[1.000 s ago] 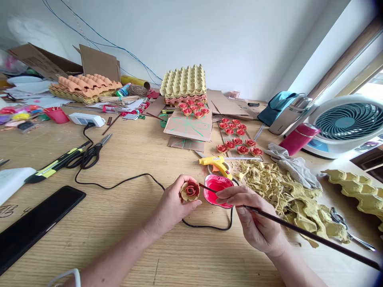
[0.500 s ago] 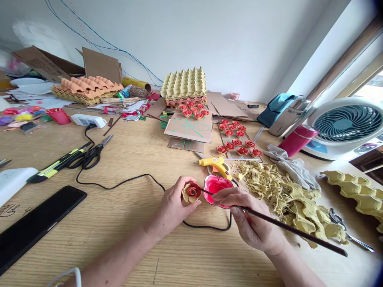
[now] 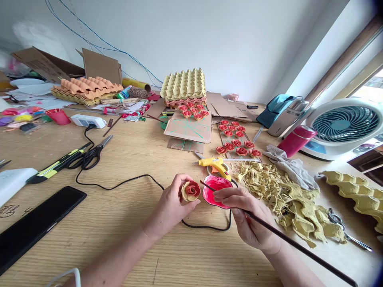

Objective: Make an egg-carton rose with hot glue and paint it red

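In my left hand (image 3: 172, 205) is an egg-carton rose (image 3: 190, 191), pinched between thumb and fingers. Its centre and some upper petals are red, while the outer petals are still bare yellowish pulp. My right hand (image 3: 251, 217) grips a long dark paintbrush (image 3: 296, 239), its handle slanting down to the right. The brush tip sits just right of the rose, apart from it, over the left rim of a small dish of red paint (image 3: 214, 183). Right fingers partly cover that dish. Behind it lies a yellow glue gun (image 3: 216, 164).
Several red roses (image 3: 236, 142) sit on cardboard ahead, others by the egg-tray stack (image 3: 183, 85). Torn carton scraps (image 3: 266, 183) lie right, near a fan (image 3: 341, 123) and a pink bottle (image 3: 297, 140). Scissors (image 3: 92, 155), a black phone (image 3: 38, 227) and a cord (image 3: 119, 185) occupy the left.
The brush tip has drawn back from the rose's edge to the right, toward the paint dish. The rose is tilted slightly differently; the left hand has barely shifted.
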Action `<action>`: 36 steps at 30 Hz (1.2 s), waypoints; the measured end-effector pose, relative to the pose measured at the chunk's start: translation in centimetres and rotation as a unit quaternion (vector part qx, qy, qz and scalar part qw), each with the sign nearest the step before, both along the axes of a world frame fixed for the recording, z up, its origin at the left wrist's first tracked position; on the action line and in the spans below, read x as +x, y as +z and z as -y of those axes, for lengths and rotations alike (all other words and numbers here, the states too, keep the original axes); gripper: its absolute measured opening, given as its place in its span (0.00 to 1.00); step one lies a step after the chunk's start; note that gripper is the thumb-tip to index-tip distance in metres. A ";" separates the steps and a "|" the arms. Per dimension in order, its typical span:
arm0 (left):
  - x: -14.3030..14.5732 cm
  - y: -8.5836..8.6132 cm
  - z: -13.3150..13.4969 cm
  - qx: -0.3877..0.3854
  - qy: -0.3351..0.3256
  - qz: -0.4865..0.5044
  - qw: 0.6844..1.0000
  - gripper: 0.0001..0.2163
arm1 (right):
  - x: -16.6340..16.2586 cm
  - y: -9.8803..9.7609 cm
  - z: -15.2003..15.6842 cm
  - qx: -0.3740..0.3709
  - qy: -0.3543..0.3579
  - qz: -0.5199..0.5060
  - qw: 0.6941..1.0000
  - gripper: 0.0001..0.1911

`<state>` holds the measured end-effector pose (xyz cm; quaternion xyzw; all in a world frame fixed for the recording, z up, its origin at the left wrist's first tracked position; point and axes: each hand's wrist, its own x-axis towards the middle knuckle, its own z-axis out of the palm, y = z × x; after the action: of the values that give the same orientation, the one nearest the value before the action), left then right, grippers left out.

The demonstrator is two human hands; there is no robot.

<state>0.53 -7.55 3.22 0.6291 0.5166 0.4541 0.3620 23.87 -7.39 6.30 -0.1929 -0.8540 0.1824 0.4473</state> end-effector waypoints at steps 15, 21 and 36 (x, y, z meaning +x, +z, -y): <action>-0.4 0.8 -0.5 -0.133 -0.092 0.196 0.967 0.21 | -0.7 0.2 0.8 -0.009 -0.015 -0.071 0.997 0.11; -0.3 0.6 -0.6 -0.144 -0.089 0.213 0.962 0.21 | -1.1 0.7 0.9 -0.002 -0.008 -0.063 0.998 0.10; -0.4 0.7 -0.5 -0.135 -0.098 0.217 0.962 0.22 | -1.1 1.0 0.9 0.044 -0.011 -0.042 0.998 0.11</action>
<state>0.09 -7.05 3.96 0.5083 0.4179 0.4685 0.5894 22.75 -8.27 7.34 -0.1749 -0.8392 0.1479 0.4933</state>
